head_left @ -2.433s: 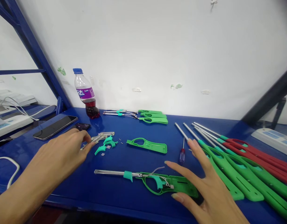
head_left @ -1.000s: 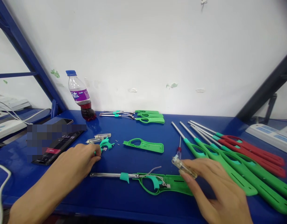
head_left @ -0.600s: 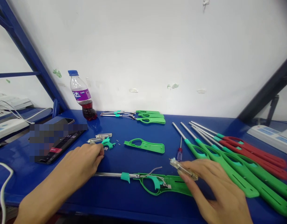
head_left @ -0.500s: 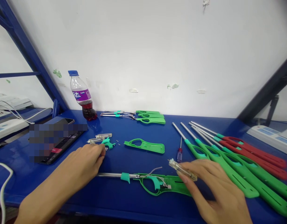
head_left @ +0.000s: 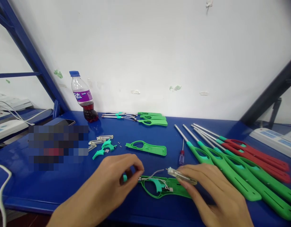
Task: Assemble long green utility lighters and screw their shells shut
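Observation:
A clear plastic fuel tank point(head_left: 181, 175) with a thin pin at one end is pinched between the thumb and fingers of my right hand point(head_left: 216, 192). Below and left of it lies an opened green lighter handle point(head_left: 176, 186), with a teal trigger point(head_left: 157, 183), wires and a loose pale tube point(head_left: 157, 172) showing. My left hand point(head_left: 112, 183) is closed at the handle's front end, thumb and forefinger together. It covers most of the metal barrel, and whatever is between its fingertips is hidden.
Behind the hands lies a green handle half point(head_left: 157, 150), with teal pieces point(head_left: 107, 145) and clear tanks point(head_left: 105, 137) to its left. A screwdriver point(head_left: 181, 157) and several long lighters point(head_left: 233, 170) lie right. A drink bottle point(head_left: 85, 101) stands near the wall.
My left hand has moved right and nearer, from the teal pieces to the open lighter, uncovering another teal piece. My right hand, still holding the fuel tank, has shifted slightly left and down.

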Available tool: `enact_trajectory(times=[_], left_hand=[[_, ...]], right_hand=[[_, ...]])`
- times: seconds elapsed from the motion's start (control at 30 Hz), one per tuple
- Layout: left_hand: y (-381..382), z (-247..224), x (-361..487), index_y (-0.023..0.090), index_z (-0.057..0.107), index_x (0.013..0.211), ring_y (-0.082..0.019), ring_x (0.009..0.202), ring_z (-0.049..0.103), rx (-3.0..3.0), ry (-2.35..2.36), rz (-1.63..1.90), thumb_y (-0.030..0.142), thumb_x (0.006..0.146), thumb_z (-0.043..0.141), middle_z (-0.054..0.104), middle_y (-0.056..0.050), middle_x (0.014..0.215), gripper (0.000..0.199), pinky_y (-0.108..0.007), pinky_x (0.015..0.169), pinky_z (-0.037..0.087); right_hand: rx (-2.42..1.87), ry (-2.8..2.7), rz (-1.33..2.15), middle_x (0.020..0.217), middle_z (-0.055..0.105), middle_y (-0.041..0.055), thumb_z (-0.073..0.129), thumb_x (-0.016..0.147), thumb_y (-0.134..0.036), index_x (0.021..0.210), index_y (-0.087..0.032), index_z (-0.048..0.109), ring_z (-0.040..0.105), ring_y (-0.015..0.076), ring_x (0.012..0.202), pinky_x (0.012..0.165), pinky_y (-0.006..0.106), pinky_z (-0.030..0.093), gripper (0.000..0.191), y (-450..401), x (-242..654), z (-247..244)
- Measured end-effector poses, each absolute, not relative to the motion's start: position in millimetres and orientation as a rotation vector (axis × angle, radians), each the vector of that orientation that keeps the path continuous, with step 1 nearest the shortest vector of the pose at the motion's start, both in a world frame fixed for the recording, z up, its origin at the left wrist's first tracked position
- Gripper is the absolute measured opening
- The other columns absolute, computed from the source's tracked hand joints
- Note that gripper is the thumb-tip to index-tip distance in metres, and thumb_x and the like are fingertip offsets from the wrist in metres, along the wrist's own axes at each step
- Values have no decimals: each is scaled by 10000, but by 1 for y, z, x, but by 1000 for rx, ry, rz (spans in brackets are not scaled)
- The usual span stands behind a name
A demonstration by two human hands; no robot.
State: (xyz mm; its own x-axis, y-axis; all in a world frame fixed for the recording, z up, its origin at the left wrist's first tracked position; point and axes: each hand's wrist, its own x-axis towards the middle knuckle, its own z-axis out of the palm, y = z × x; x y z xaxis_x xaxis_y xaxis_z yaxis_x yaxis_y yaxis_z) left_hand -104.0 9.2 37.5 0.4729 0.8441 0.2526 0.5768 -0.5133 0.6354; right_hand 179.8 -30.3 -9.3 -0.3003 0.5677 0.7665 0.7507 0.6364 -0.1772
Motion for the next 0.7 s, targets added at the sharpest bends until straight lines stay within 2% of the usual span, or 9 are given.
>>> enact_trajectory(times=[0.07,0.17,0.33,0.47,0.57,0.7], left_hand=[[11,31,-91,285,746,947,-91,664,652,2186,1071,837,174,1013,621,746,66,861,180,-180,602,485],[13,25,-78,246,768,911,-87,585,646,2029,1011,901,222,1009,662,730,48,782,146,-187,553,473],[8,24,-67,217,788,931,-101,508,590,1754,1049,843,350,1021,668,663,39,639,201,-200,488,430],[3,25,-63,213,771,946,-100,487,514,1658,1077,795,412,1019,656,651,32,625,242,-203,440,373],[1,25,-61,216,764,957,-103,479,483,1630,1089,772,446,1012,643,638,33,616,266,-212,435,352],[0,23,-59,208,777,935,-131,541,585,1622,1107,763,455,978,667,636,21,622,274,-233,534,427]], right_hand=[[-1013,-2017,-262,1005,827,-18,659,1059,-174,1161,-232,726,745,148,829,828,307,538,136,-31,181,-11],[-981,-2019,-270,989,838,-28,666,1054,-148,1197,-218,729,690,127,700,768,307,518,172,-32,183,-15],[-976,-2023,-335,1028,854,-35,649,1048,-121,1303,-223,719,716,135,736,862,316,511,284,-34,185,-18],[-966,-2053,-269,1014,835,-19,600,1037,-59,1398,-238,686,702,142,742,775,316,508,412,-35,185,-17],[-957,-2057,-240,994,827,-6,596,1044,-67,1396,-230,688,696,147,733,735,314,507,399,-34,185,-16],[-935,-2076,-269,969,832,-7,597,1071,-106,1344,-227,712,714,145,730,770,311,518,320,-34,181,-9]])
